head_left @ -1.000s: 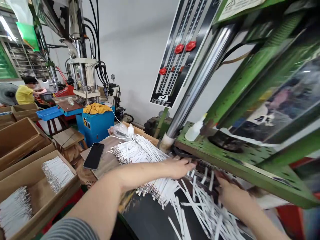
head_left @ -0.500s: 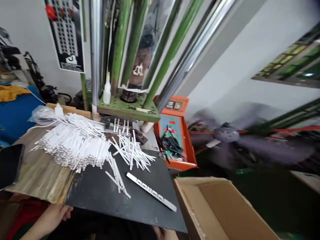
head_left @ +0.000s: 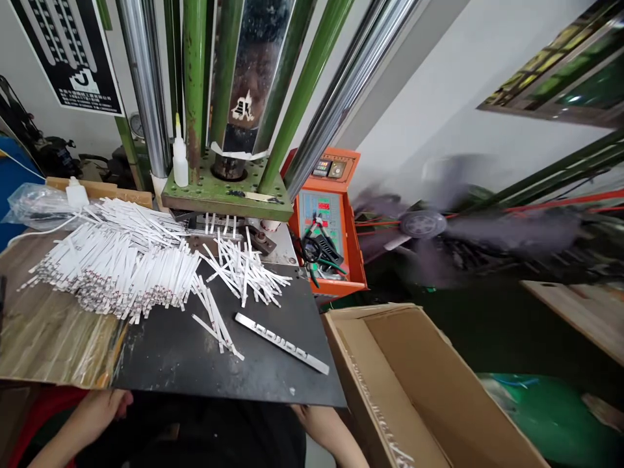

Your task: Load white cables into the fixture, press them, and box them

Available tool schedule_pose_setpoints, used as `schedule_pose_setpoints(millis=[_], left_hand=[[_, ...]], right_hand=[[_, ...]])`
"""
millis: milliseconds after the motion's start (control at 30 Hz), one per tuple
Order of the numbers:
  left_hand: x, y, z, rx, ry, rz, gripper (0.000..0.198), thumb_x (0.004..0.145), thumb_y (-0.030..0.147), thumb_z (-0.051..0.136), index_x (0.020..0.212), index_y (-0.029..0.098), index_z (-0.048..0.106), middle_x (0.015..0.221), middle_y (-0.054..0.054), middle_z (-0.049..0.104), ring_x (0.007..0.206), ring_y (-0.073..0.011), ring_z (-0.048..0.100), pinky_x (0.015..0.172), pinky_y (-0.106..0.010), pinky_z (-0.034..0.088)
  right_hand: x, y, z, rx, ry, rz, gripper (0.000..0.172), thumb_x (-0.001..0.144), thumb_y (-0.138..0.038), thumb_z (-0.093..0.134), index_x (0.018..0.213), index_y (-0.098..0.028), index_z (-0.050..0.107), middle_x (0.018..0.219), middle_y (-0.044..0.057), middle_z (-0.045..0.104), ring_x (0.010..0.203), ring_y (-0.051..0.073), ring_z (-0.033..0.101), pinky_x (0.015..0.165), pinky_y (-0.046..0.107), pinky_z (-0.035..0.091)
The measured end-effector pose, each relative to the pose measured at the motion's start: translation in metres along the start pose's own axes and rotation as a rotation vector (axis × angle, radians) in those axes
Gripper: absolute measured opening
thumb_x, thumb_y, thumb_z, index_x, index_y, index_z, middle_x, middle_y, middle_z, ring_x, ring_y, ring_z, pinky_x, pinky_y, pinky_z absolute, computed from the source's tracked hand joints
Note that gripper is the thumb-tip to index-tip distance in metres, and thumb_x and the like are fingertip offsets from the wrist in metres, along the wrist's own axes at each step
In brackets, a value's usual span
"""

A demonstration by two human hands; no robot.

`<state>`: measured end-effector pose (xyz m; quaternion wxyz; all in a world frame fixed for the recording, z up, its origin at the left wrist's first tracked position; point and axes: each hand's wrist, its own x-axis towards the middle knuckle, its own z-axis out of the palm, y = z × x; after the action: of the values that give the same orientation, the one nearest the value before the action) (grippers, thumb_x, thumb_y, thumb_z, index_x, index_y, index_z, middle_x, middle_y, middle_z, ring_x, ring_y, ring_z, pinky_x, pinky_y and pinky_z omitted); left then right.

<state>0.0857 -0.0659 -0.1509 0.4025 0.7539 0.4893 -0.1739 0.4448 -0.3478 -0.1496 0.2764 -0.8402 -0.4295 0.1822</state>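
My left hand is at the front edge of the table, low on the left, its fingers curled; whether they grip the edge or anything else is hidden. Under the front right corner of the black board is my right hand, with its fingers mostly out of sight. On the board lies a slim white slotted bar. Several loose white strips lie left of it. Behind them are a small heap of strips and a much larger pile of strips.
A green-pillared press stands at the back, bearing a white dropper bottle. Beside it is an orange control box with tools on it. An open cardboard box stands right of the table; a fan spins beyond.
The view has shifted, so the table and press appear further left and higher. More of my right hand and forearm shows. Both hands stay by the table's front edge; strips and bar lie unmoved.
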Motion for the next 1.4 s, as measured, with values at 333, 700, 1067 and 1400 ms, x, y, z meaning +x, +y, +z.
schedule_pose_setpoints(millis=[333, 700, 1067, 1400], left_hand=[[-0.080, 0.107, -0.061, 0.277, -0.192, 0.418, 0.033, 0.090, 0.048, 0.046, 0.101, 0.029, 0.070, 0.103, -0.002, 0.070, 0.099, -0.0237, 0.064, 0.089, -0.031, 0.046], [-0.007, 0.273, -0.056, 0.766, -0.014, 1.015, 0.012, 0.083, 0.007, 0.053, 0.088, 0.014, 0.061, 0.101, -0.008, 0.053, 0.079, -0.0161, 0.053, 0.063, -0.024, 0.038], [-0.009, 0.239, -0.090, 0.354, 0.257, 1.396, 0.029, 0.099, 0.018, 0.039, 0.110, 0.020, 0.066, 0.104, -0.007, 0.068, 0.093, -0.0157, 0.063, 0.081, -0.025, 0.049], [-0.055, 0.166, -0.088, -0.340, 0.288, 0.863, 0.022, 0.088, 0.039, 0.062, 0.100, 0.027, 0.076, 0.111, -0.007, 0.067, 0.100, -0.0217, 0.066, 0.078, -0.024, 0.058]], right_hand=[[-0.029, -0.076, -0.042, 0.233, -0.041, -0.168, 0.026, 0.097, -0.037, 0.048, 0.100, -0.028, 0.072, 0.092, 0.006, 0.073, 0.083, 0.024, 0.069, 0.074, 0.033, 0.055], [0.024, -0.053, -0.065, -0.127, 0.385, -0.257, 0.019, 0.096, -0.030, 0.051, 0.094, -0.018, 0.065, 0.090, 0.009, 0.063, 0.084, 0.025, 0.053, 0.076, 0.038, 0.043], [0.037, -0.131, -0.045, -0.064, 0.058, -0.481, 0.013, 0.092, -0.029, 0.062, 0.100, -0.018, 0.065, 0.093, 0.008, 0.061, 0.086, 0.022, 0.053, 0.076, 0.035, 0.043], [0.075, -0.185, -0.067, -0.623, -0.321, -0.409, 0.015, 0.091, -0.004, 0.050, 0.094, -0.012, 0.062, 0.094, 0.012, 0.062, 0.089, 0.025, 0.057, 0.073, 0.032, 0.046]])
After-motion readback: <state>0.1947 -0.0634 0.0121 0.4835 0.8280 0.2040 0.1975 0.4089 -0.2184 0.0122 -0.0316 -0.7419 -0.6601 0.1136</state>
